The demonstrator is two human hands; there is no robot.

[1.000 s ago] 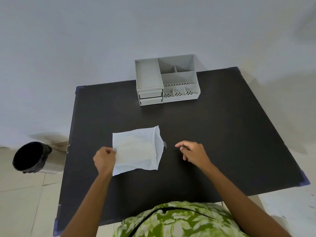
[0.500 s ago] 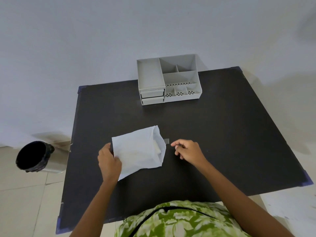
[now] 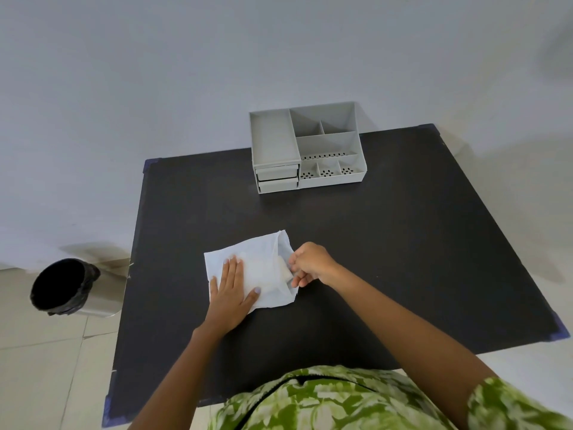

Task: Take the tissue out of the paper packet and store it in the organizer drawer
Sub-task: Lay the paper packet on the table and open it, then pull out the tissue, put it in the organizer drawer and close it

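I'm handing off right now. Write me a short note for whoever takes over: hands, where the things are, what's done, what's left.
Left hand: flat, palm down, pinning the paper packet to the black table.
Right hand: at the packet's open right end, fingers pinching at the tissue just inside; grip not clear.
Organizer: at the table's far edge, both drawers on its left side look shut.
Done: packet held down, mouth reached.
Left: pull the tissue out, open a drawer, put the tissue in, shut it.

Left hand [image 3: 230, 290] lies flat, palm down; right hand [image 3: 310, 262] pinches.
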